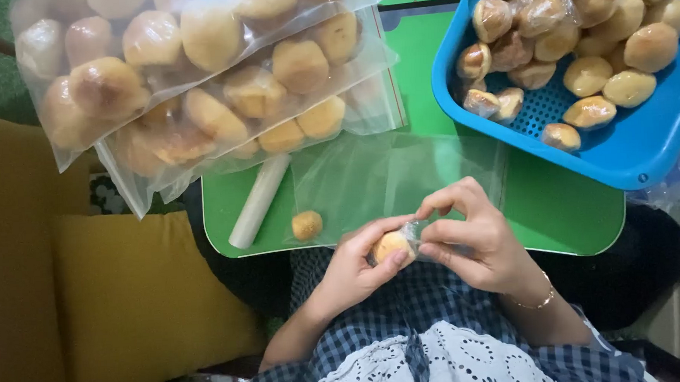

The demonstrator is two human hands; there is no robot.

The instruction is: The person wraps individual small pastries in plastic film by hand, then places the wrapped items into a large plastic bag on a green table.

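My left hand (355, 264) holds a small golden bun (392, 246) between thumb and fingers, just below the green board's (566, 218) near edge. My right hand (470, 234) pinches the clear wrapper (413, 230) at the bun's right side. A flat, clear plastic bag (390, 177) lies on the board right above both hands, with one loose bun (307, 225) inside its lower left corner.
A blue perforated basket (633, 152) with several buns, some wrapped, sits at the upper right. Two filled clear bags of buns (194, 74) lie at the upper left. A white roll (259, 201) rests on the board. A yellow cushion (129, 303) is at the left.
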